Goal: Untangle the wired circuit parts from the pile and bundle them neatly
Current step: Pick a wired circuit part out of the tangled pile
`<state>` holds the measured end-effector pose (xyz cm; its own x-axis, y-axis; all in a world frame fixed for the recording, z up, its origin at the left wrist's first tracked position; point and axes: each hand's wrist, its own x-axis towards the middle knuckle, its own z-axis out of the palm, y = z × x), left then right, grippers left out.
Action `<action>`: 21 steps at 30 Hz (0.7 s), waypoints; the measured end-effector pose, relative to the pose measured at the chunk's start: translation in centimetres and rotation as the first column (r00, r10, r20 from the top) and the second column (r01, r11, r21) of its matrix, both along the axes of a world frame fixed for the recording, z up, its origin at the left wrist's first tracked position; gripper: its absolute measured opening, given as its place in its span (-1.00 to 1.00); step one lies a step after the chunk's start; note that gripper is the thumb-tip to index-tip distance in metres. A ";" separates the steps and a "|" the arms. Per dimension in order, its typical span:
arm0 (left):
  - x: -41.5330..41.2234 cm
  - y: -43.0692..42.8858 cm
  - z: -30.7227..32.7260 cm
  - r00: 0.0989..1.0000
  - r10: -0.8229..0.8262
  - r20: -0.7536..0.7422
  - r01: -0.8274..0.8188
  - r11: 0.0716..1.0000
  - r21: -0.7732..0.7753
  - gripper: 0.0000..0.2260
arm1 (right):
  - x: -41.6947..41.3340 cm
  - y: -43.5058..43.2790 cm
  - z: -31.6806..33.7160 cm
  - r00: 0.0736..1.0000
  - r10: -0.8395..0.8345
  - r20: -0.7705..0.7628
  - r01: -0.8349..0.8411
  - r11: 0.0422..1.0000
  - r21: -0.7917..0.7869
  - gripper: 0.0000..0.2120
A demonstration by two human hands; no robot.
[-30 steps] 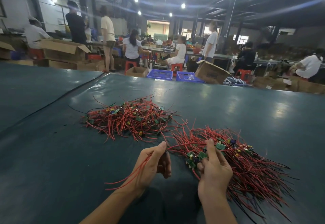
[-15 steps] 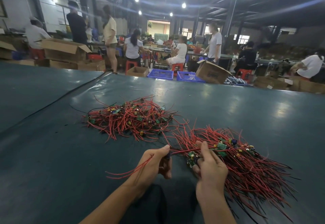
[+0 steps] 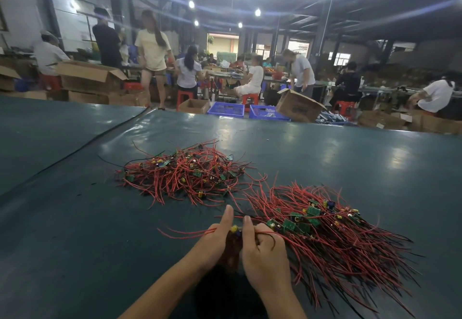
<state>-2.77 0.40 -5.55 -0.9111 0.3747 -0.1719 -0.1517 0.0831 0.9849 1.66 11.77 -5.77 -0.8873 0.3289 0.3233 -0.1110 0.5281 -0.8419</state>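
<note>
Both hands meet near the bench's (image 3: 325, 148) near edge: left hand (image 3: 215, 241) and right hand (image 3: 265, 256) pinch one wired part (image 3: 235, 229) (red leads trailing left), beside the sorted bundle (image 3: 325, 231); tangled pile (image 3: 185, 173) lies beyond, open bench all round.

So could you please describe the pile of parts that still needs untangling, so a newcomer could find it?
On the dark green table, two heaps of red-wired parts lie ahead of the hands. The tangled pile is the farther, left one, its wires crossing every way, unlike the combed bundle beside the right hand.
</note>
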 end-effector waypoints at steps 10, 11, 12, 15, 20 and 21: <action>-0.5 -1.3 0.3 0.996 0.039 0.084 -0.060 0.959 0.278 -0.44 | -0.6 2.6 1.4 0.987 -0.027 0.157 0.152 0.451 -0.879 -0.50; -0.6 -1.3 0.3 0.995 0.052 0.083 -0.073 0.957 0.282 -0.44 | -0.6 2.6 1.4 0.992 -0.010 0.126 0.119 0.409 -0.905 -0.51; -0.6 -1.3 0.2 0.994 0.061 0.085 -0.083 0.955 0.284 -0.45 | -0.6 2.6 1.5 0.994 -0.003 0.106 0.098 0.404 -0.909 -0.54; -0.7 -1.4 0.0 0.994 0.075 0.084 -0.096 0.951 0.294 -0.45 | -0.8 2.5 1.4 0.996 -0.021 0.088 0.088 0.451 -0.888 -0.63; -0.7 -1.1 -0.8 0.992 0.121 -0.041 -0.105 0.955 0.277 -0.48 | -0.8 2.0 1.2 0.996 -0.035 0.085 0.091 0.543 -0.835 -0.71; -0.7 -1.0 -0.9 0.990 0.122 -0.071 -0.099 0.958 0.268 -0.48 | -0.7 1.9 1.3 0.996 -0.041 0.077 0.087 0.566 -0.820 -0.71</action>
